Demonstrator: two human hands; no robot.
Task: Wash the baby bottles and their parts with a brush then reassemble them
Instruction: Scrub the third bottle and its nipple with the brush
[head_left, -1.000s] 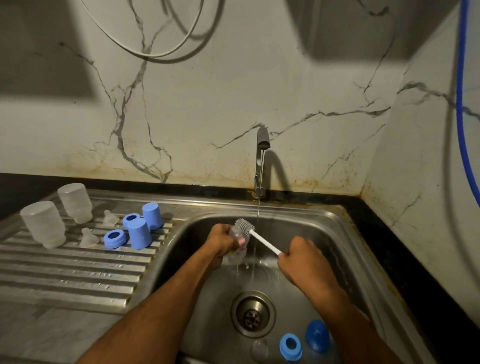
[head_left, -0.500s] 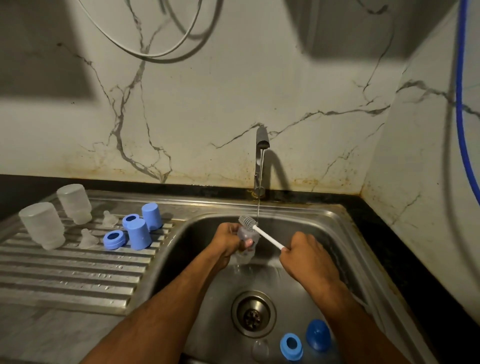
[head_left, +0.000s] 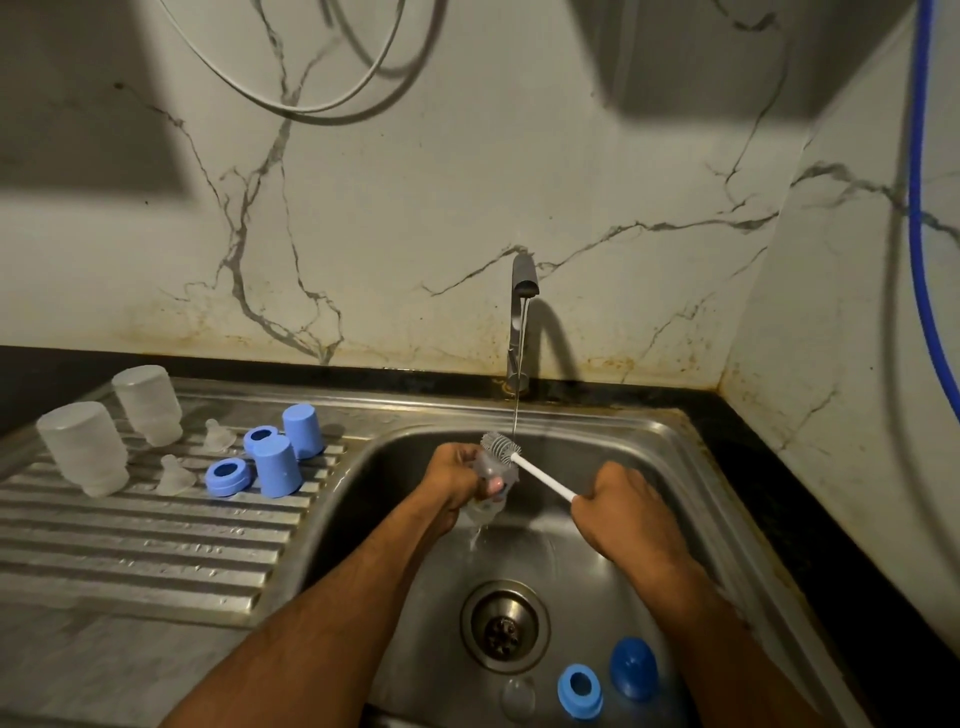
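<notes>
- Stainless steel sink (head_left: 675, 447) holds both hands over its basin, under a thin stream of water from the tap (head_left: 522, 291).
- Left hand (head_left: 454, 478) has its fingers and thumb curled round a clear baby bottle (head_left: 485, 506), held tilted above the drain (head_left: 504, 626); water drips from the bottle's lower end.
- Right hand (head_left: 618, 512) has its fingers closed round the white handle of a bottle brush (head_left: 540, 475); the grey bristle head lies at the bottle's upper end, touching it.
- At the basin's near edge lie a blue screw ring (head_left: 579, 688), a darker blue cap (head_left: 634, 667) just beside it, and a clear teat (head_left: 518, 696) to the ring's left.
- On the ribbed drainboard (head_left: 156, 545) to the left stand two frosted bottles (head_left: 83, 447) upside down, two blue caps (head_left: 278, 465), two blue rings (head_left: 227, 475) and two clear teats (head_left: 174, 473), close together.
- Behind the sink, a marble-patterned wall (head_left: 415, 182) carries a looping white cable (head_left: 322, 104); a blue hose (head_left: 922, 234) hangs at the right.
</notes>
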